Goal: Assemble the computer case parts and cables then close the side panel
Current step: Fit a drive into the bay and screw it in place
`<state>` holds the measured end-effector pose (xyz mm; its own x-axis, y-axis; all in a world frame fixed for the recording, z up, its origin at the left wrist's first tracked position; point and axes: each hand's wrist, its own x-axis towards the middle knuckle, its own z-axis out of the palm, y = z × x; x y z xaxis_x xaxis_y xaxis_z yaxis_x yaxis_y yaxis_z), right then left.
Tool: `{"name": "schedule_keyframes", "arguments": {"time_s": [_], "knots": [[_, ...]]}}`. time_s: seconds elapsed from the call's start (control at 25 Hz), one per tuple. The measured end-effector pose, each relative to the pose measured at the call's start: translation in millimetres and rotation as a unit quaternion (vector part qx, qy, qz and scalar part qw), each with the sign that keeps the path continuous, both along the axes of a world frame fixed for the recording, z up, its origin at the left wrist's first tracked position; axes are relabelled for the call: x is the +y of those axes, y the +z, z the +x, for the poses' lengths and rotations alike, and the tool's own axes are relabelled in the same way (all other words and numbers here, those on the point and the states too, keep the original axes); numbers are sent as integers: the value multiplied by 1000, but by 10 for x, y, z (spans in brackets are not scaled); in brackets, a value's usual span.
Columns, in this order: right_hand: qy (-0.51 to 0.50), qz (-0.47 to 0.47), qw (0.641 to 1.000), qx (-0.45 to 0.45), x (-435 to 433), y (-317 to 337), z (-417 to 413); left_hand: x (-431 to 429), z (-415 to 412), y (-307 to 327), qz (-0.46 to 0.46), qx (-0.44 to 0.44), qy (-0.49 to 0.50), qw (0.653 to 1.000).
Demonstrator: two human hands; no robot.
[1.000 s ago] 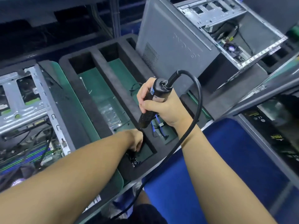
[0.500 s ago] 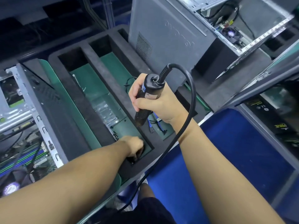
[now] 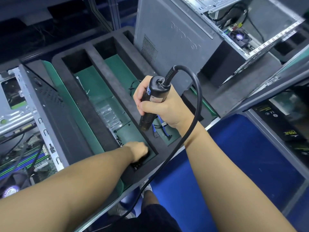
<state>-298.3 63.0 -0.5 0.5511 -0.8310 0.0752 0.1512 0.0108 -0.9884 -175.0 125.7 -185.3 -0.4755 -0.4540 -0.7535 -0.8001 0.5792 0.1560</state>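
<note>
My right hand (image 3: pixel 168 113) grips a black electric screwdriver (image 3: pixel 154 96) upright, tip down, above a black foam tray (image 3: pixel 107 76); its thick cord (image 3: pixel 198 101) loops off to the right and down. My left hand (image 3: pixel 138 150) reaches into the tray's near compartment, fingers curled down into a pile of small black screws (image 3: pixel 136 165); the fingertips are hidden. An open computer case (image 3: pixel 25 131) with motherboard and fan lies at the left. A second grey case (image 3: pixel 175 41) stands behind the tray, its open side facing up to the right.
Blue cables (image 3: pixel 164 129) lie in the tray's right compartment, partly behind the screwdriver. A clear plastic bag (image 3: pixel 109 114) lies in the middle one. A blue mat (image 3: pixel 237 161) covers the bench at the right, beside another dark case (image 3: pixel 284 118).
The view has swung slightly, sliding the left case outward. My left hand stays at the screw pile and my right hand keeps the screwdriver over the tray.
</note>
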Motion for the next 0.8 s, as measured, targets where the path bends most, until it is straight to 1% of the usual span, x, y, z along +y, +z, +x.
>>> {"name": "schedule_keyframes", "arguments": {"time_s": [0.2,0.44,0.48,0.56,0.64,0.68,0.72,0.8], "knots": [[-9,0,1000,3,-4,-18,-6,-128,87,44,16,-12,10,1000],[-2,3,1000,3,13,-39,25,-223,133,44,67,33,57,996],[-1,3,1000,2,8,-39,28,-236,132,53,74,47,74,993],[-2,1,1000,1,-12,-31,29,-299,163,106,71,83,142,984],[-5,-2,1000,-2,-39,-14,24,-391,243,164,67,125,231,963],[-6,-5,1000,-4,-58,0,22,-442,295,188,82,146,282,945],[-6,-8,1000,-5,-77,25,19,-493,352,224,113,169,336,920],[-7,-18,1000,-12,-124,118,23,-609,480,397,192,215,440,851]]}}
